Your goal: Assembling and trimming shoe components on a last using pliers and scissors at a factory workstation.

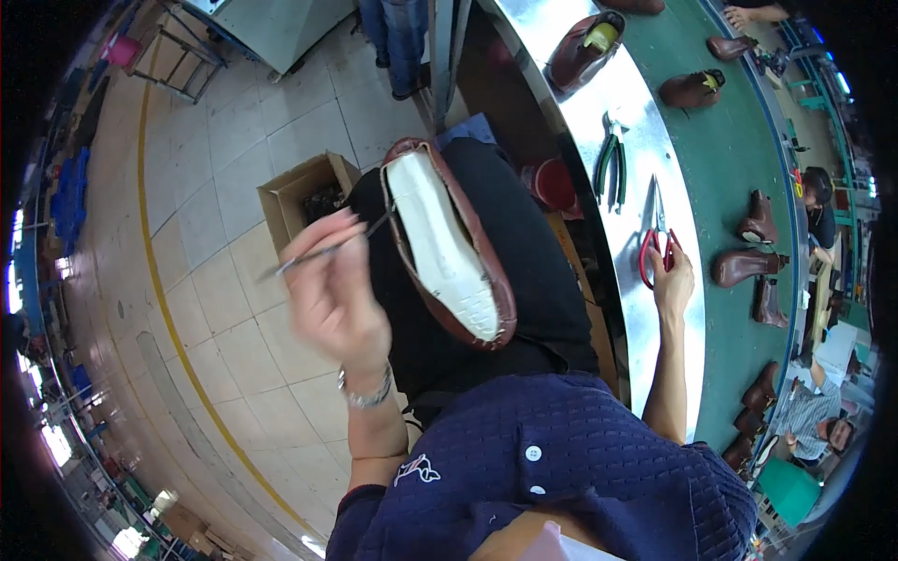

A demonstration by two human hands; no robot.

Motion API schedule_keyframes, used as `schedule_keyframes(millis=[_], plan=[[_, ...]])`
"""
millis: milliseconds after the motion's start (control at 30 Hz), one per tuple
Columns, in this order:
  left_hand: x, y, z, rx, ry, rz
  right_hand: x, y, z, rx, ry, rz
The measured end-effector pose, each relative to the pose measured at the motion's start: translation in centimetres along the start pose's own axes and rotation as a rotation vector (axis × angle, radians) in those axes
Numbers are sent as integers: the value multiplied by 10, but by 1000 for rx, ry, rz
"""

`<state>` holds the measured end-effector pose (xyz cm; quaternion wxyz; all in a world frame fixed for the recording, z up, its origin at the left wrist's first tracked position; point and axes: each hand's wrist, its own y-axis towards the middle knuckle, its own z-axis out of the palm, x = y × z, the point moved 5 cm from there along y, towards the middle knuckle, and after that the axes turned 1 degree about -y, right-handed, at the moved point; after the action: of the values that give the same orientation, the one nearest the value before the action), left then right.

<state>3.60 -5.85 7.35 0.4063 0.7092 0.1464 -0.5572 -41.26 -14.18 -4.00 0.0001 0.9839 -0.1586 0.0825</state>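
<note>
At the left of my view, a cardboard box (279, 211) stands open on the tiled floor. Beside it the left hand (337, 304) is raised and blurred, its fingers pinched around a thin dark tool (313, 255) whose far end points at the shoe; I can't tell whether it touches.

In the middle I have the brown shoe (435, 234), lying sole up on the lap, its pale bottom framed by the leather edge, with stitches at the end nearest the body. Neither hand steadies it.

Further right, green-handled pliers (611, 170) lie on the metal bench (645, 112). Nearer me, the right hand (675, 276) has its fingers at the red loops of the scissors (658, 210); I can't tell whether they grip firmly or only rest there. Past the bench, more shoes (745, 267) sit on a green surface (716, 178).

I judge this as a tool change during edge stitching. Next, I think, it calls for a steadying hand on the shoe before its edge is worked.
</note>
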Motion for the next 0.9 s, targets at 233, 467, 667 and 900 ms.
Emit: schedule_keyframes(millis=[233, 467, 667, 900], plan=[[-42, 42, -96, -279, 277, 308, 59, 38, 8, -110, 167, -235], [117, 37, -150, 94, 1171, -235, 127, 90, 46, -73, 13, -261], [33, -43, -14, 469, 591, -315, 108, 106, 62, 243, 60, -304], [33, -73, -7, 406, 647, -161, 177, -13, -28, 917, 981, -184]])
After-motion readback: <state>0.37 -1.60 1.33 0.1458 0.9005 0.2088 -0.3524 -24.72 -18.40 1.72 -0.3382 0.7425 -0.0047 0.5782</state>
